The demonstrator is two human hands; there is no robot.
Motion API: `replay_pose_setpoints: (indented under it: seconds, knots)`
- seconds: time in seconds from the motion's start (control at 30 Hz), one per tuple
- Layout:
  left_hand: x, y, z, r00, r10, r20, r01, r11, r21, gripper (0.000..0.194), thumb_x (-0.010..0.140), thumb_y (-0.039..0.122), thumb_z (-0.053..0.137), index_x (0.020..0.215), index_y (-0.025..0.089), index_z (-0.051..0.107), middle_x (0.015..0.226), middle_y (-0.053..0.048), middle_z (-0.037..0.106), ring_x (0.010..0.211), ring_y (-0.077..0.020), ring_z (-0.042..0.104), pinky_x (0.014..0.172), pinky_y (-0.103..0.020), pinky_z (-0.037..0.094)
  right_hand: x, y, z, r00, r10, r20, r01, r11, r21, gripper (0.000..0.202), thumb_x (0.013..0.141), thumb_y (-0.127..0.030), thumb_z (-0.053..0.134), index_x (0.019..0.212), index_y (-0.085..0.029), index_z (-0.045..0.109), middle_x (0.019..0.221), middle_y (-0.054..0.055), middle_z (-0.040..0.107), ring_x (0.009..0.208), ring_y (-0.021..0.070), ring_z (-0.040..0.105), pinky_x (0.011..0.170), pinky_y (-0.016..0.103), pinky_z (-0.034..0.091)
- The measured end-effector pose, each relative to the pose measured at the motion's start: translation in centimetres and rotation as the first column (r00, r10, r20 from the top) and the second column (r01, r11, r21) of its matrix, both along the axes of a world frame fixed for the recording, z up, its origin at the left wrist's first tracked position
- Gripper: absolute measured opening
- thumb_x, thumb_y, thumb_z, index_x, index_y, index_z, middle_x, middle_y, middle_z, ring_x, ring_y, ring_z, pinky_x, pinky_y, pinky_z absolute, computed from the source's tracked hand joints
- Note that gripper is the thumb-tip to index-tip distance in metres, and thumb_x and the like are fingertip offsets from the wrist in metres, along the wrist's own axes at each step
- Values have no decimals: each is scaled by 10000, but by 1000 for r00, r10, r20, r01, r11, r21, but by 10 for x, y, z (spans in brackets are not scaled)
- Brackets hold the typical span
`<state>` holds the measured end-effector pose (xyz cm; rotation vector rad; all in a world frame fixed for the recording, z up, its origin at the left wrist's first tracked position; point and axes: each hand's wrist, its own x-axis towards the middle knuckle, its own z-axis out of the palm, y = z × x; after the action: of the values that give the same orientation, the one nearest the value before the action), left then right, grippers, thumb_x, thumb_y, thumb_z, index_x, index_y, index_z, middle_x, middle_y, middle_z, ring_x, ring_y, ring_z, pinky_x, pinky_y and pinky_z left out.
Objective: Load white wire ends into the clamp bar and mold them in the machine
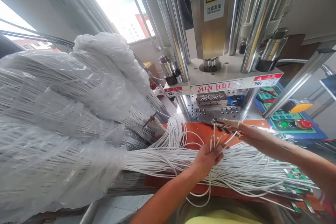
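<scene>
My left hand (210,155) is closed around several white cables (210,144) whose stripped or board-tipped ends point upward. Behind it, my right hand (235,126) reaches in from the right with its fingers toward the left; its grip is unclear. Small dark metal pieces (222,125) lie by those fingers, too small to name. Beneath both hands spreads a thick bundle of white cables (165,161). At its right end are many small green circuit boards (295,178). Below the left hand a cable loop (201,204) hangs down.
Ahead stands a MIN-HUI press (215,85) with steel columns and a metal mold (212,98) on its perforated plate. Control panels (288,120) with buttons sit at right. Plastic-wrapped cable bundles (60,122) fill the left. An orange-brown mat (193,133) lies under the cables.
</scene>
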<state>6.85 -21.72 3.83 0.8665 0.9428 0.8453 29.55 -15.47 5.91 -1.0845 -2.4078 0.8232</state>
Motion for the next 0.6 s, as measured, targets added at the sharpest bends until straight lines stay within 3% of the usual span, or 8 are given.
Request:
replay_pose_setpoints:
  seconds: [0.1, 0.17, 0.23, 0.33, 0.43, 0.5, 0.57, 0.6]
  knots:
    - [3, 1, 0, 998, -60, -2, 60, 998, 3, 556, 773, 618, 644, 967, 97, 651, 548, 64, 377, 439, -31, 275, 453, -220, 151, -12, -8, -1, 993, -46, -105, 26, 982, -186, 431, 989, -384, 367, 1403, -277, 425, 1244, 82, 636, 1082, 249, 624, 895, 371, 524]
    - [4, 2, -2, 995, -95, -14, 96, 994, 43, 522, 807, 622, 600, 905, 111, 622, 566, 49, 438, 412, -33, 311, 431, -222, 196, -30, -17, -8, 993, -23, -119, 7, 990, -140, 375, 993, -370, 359, 1289, -224, 538, 1171, 106, 660, 1040, 235, 639, 894, 369, 524]
    - [4, 3, -3, 994, -110, -27, 111, 992, 60, 503, 813, 633, 584, 785, 130, 567, 569, 33, 479, 409, -48, 376, 424, -225, 249, -47, -26, -15, 990, 15, -139, -22, 999, -48, 349, 990, -297, 346, 1232, -205, 580, 1263, 133, 612, 1128, 234, 606, 916, 362, 514]
    - [4, 6, -1, 995, -98, -14, 98, 995, 7, 486, 773, 615, 643, 750, 141, 542, 561, 28, 508, 395, -40, 347, 406, -221, 204, -56, -30, -18, 984, 37, -174, -33, 999, 21, 399, 977, -224, 344, 1347, -234, 493, 1395, 125, 519, 1237, 220, 538, 948, 345, 496]
    - [0, 10, 1, 998, -5, -64, 6, 1000, 14, 455, 754, 547, 693, 875, 115, 617, 557, 21, 556, 385, -18, 251, 416, -220, 124, -35, -11, -19, 993, -65, -101, 67, 998, 17, 391, 965, -256, 386, 1345, -226, 475, 1173, 96, 657, 1016, 203, 648, 815, 315, 536]
    - [-4, 14, 0, 989, 79, -122, -73, 996, 52, 448, 760, 516, 693, 909, 97, 643, 557, 5, 587, 383, -14, 243, 421, -218, 120, -8, 12, -27, 971, -237, 25, 230, 960, 157, 290, 938, -248, 409, 1163, -189, 582, 1074, 114, 674, 933, 233, 652, 752, 347, 531]
    - [-9, 18, -3, 981, 125, -149, -115, 991, 70, 438, 769, 502, 685, 898, 85, 660, 568, -13, 607, 382, -16, 262, 417, -216, 130, 22, 37, -42, 940, -291, 176, 221, 917, 333, 256, 886, -165, 420, 1047, -176, 618, 1192, 149, 636, 1113, 292, 577, 830, 419, 496]
    - [-10, 20, -4, 980, 130, -150, -120, 990, 73, 436, 773, 501, 680, 887, 81, 669, 576, -20, 613, 383, -19, 273, 413, -216, 136, 34, 47, -50, 928, -282, 242, 179, 910, 375, 326, 892, -126, 368, 1096, -203, 610, 1278, 129, 603, 1210, 297, 519, 849, 445, 476]
